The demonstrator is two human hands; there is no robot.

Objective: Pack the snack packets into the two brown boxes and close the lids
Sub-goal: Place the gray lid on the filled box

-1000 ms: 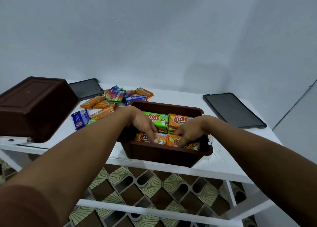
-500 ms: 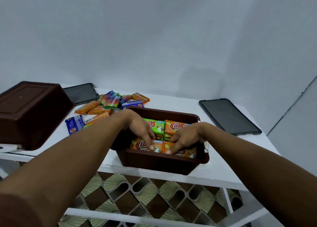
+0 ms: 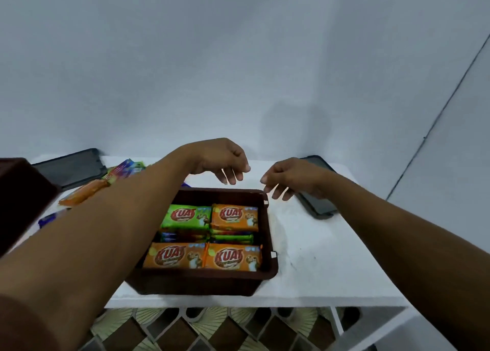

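An open brown box point(image 3: 271, 244) sits on the white table point(image 3: 331, 265) near its front edge. Orange and green snack packets point(image 3: 209, 236) fill it in neat rows. My left hand point(image 3: 222, 159) hovers above and beyond the box's far rim, fingers loosely curled, holding nothing. My right hand point(image 3: 289, 177) hangs just past the box's far right corner, also loosely curled and empty. A second brown box point(image 3: 18, 196) lies overturned at the left edge. Loose packets point(image 3: 87, 191) lie behind my left forearm.
One dark lid point(image 3: 71, 167) lies flat at the back left, another dark lid point(image 3: 318, 199) at the back right, partly under my right hand. A white wall stands close behind the table. Patterned floor tiles show below the table's frame.
Both hands have lifted out of the box, let go of the packets and moved toward the far rim. The view has tilted and moved closer to the box.
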